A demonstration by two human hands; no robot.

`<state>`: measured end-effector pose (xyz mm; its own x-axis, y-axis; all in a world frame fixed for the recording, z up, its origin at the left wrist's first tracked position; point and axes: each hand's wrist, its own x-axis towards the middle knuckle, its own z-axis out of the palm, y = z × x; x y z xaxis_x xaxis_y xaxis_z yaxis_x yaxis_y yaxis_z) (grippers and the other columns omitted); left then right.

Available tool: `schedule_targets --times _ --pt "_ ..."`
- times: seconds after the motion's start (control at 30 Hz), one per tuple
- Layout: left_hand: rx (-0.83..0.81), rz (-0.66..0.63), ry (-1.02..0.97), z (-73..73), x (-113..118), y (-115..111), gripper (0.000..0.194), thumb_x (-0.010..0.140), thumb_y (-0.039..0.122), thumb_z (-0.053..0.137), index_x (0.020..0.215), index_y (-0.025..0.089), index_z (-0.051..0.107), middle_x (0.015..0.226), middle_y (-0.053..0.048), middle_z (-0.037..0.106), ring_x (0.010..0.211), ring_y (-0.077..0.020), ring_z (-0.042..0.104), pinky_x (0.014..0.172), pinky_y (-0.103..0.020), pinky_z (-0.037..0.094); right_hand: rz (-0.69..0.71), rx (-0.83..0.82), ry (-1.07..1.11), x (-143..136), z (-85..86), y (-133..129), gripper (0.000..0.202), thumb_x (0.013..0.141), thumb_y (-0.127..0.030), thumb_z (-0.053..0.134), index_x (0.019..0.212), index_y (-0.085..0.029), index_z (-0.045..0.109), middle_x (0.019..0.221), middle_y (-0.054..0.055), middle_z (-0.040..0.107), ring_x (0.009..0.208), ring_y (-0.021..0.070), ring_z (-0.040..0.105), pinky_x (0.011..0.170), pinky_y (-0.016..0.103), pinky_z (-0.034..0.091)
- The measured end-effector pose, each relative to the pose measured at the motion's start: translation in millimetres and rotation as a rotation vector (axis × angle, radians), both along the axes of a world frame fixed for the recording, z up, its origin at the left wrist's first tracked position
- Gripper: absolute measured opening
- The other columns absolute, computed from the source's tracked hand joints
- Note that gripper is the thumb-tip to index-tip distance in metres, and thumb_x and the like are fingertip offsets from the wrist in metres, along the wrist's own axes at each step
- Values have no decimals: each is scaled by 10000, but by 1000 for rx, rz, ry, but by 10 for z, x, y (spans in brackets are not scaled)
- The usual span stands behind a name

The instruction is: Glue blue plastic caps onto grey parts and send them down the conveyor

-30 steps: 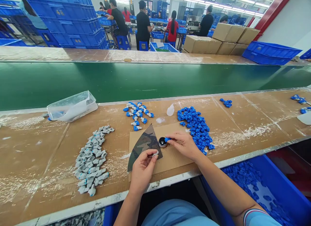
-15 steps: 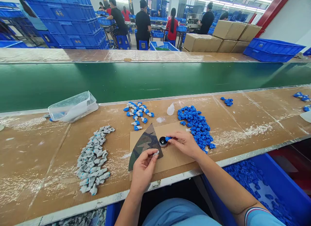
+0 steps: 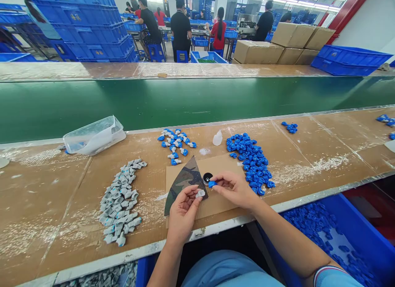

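Observation:
My left hand pinches a small grey-white plastic part between thumb and fingers. Close by on the right, my right hand grips a small blue plastic part at its fingertips; the two parts are apart. Just behind the blue part stands a small round black cup with a light rim. A camouflage-patterned triangular piece lies partly under my left hand on a cardboard sheet. Left of my hands is a pile of grey parts, and to the right a heap of blue parts.
Joined blue-and-white pieces lie behind the cardboard, near a small white bottle. A clear plastic tub sits at the left by the green conveyor belt. A blue bin of blue parts is below the table edge.
My right hand has brought the blue part from the black cup's edge slightly toward me. The grey-white part in my left hand has turned, showing its open end.

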<state>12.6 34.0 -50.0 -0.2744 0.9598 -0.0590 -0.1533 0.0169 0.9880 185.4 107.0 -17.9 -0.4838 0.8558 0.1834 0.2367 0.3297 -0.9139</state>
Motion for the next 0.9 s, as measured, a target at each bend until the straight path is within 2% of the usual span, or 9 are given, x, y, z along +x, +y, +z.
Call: schedule_targets --times 0.17,0.33,0.47,0.53,0.63,0.73,0.83,0.9 --pt "-24 -52 -66 7 -5 -8 323 684 307 739 973 190 657 897 -58 721 888 -172 681 848 -310 539 112 27 -26 -112 29 -118 160 866 -274 597 960 -176 683 892 65 695 782 153 660 717 267 546" --pt "-21 -86 -60 8 -17 -21 301 684 287 738 959 189 662 883 -54 716 871 -168 677 803 -286 545 186 160 -73 -85 77 -77 163 898 -285 582 952 -183 697 865 59 721 803 155 652 733 269 523" --pt "-23 -104 -45 10 -15 -34 263 675 270 741 913 182 670 842 -50 707 829 -164 671 783 -285 547 250 252 -135 -36 72 -34 195 905 -321 581 931 -184 717 792 60 713 743 153 642 684 260 509" --pt "-28 -87 -61 13 -16 -34 253 655 262 753 878 180 665 802 -38 698 794 -152 665 760 -268 545 235 279 -136 -45 26 -52 209 903 -340 584 924 -188 726 754 53 704 703 146 635 656 251 502" --pt "-38 -35 -77 27 -10 -24 232 639 270 762 823 178 653 759 -21 677 745 -130 647 712 -234 536 127 290 -73 -100 -70 -128 225 904 -358 582 937 -194 733 729 44 706 678 140 637 644 244 502" --pt "-70 -18 -74 60 11 -13 243 630 292 770 802 176 643 750 -16 669 733 -125 641 705 -229 531 77 294 -28 -138 -121 -166 245 908 -361 573 971 -184 732 777 59 725 706 140 657 658 238 515" --pt "-100 -48 -61 113 -5 0 298 625 318 774 851 180 638 766 -24 682 767 -147 656 742 -264 540 145 317 -83 -68 -83 -43 242 896 -364 590 983 -186 729 858 67 742 774 147 677 706 239 523" --pt "-98 -35 -23 152 -78 39 321 623 337 769 869 180 636 795 -35 691 795 -160 661 763 -282 541 66 349 -207 50 -26 134 196 894 -328 592 945 -198 731 851 53 746 768 153 677 716 251 519"
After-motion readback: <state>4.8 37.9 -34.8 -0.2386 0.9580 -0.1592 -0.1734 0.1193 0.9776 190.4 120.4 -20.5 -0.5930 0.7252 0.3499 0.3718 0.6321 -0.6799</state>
